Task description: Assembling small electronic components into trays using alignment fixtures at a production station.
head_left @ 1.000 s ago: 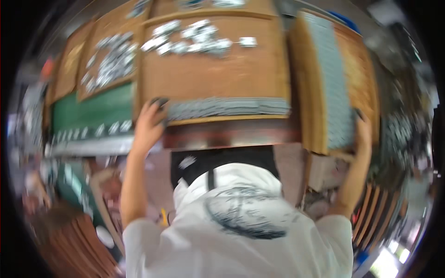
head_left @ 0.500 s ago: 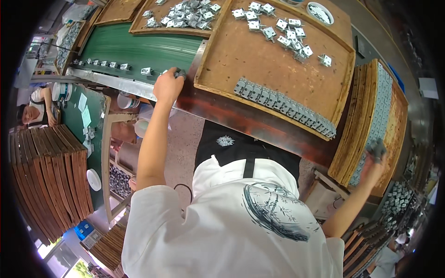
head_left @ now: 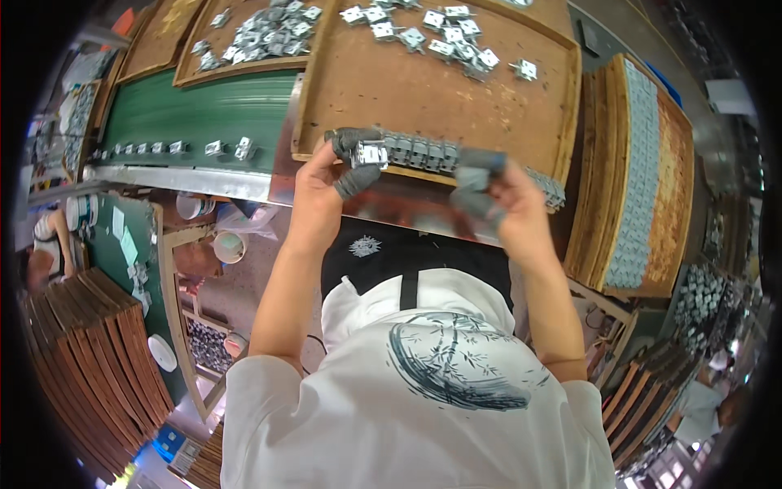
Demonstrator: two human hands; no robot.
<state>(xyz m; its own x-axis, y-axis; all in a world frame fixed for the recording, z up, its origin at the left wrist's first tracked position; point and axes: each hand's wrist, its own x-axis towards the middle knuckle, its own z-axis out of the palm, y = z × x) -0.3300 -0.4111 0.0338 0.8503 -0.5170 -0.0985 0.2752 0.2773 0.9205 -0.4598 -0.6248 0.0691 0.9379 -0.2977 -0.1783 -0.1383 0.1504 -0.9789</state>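
A row of metal parts (head_left: 423, 151) sits between both hands; the left hand (head_left: 319, 192) and right hand (head_left: 507, 204) pinch its ends over the wooden tray (head_left: 440, 90).

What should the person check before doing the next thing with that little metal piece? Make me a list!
1. Left hand has a firm hold on the small metal part: ok, grey-capped fingertips pinch it.
2. Right hand holds a part too: cannot tell, the grey fingertips are blurred.
3. Row of metal parts along the wooden tray's near edge stands in line: ok.
4. Room on the tray for more: ok, bare board behind the row.
5. Loose parts at the far side within reach: cannot tell.
6. Green belt nearby carries parts in a line: ok.
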